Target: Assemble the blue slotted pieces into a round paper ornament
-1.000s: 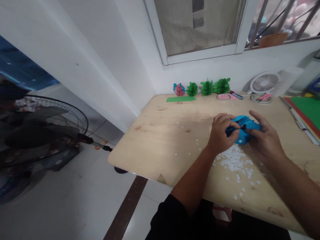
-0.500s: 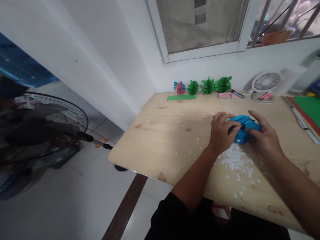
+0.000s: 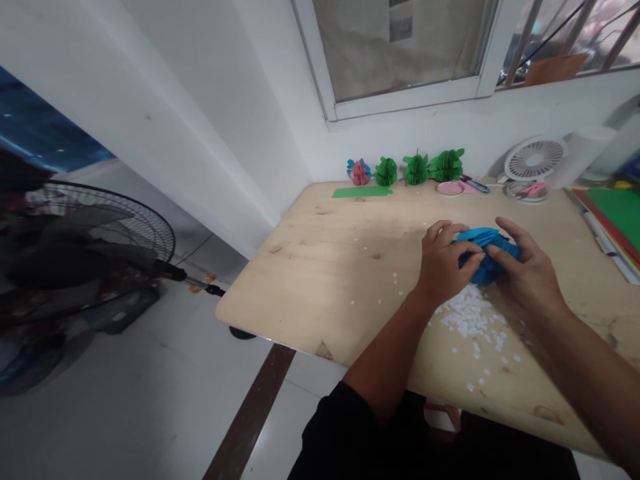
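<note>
A blue folded-paper ball (image 3: 483, 237) is held between both hands above the right part of the wooden table (image 3: 310, 267). My left hand (image 3: 443, 260) grips its left side, thumb and forefinger pinched together at the front. My right hand (image 3: 530, 273) wraps the right side, with the thumb pressed on the front near the left fingertips. Whatever lies under the fingertips is hidden. Just below the ball spreads a heap of small white paper bits (image 3: 470, 317).
Along the wall stand a pink-and-blue paper ball (image 3: 359, 173) and several green paper figures (image 3: 415, 170), behind a green strip (image 3: 363, 192). A blue cutter (image 3: 475, 184), pink clip (image 3: 533, 190), small white fan (image 3: 535, 159) and coloured sheets (image 3: 613, 213) lie toward the right.
A small black piece at the left fingertips no longer shows; the fingers now cover that spot. My right thumb has moved in toward the left fingertips. The white square on the ball's front is out of sight.
</note>
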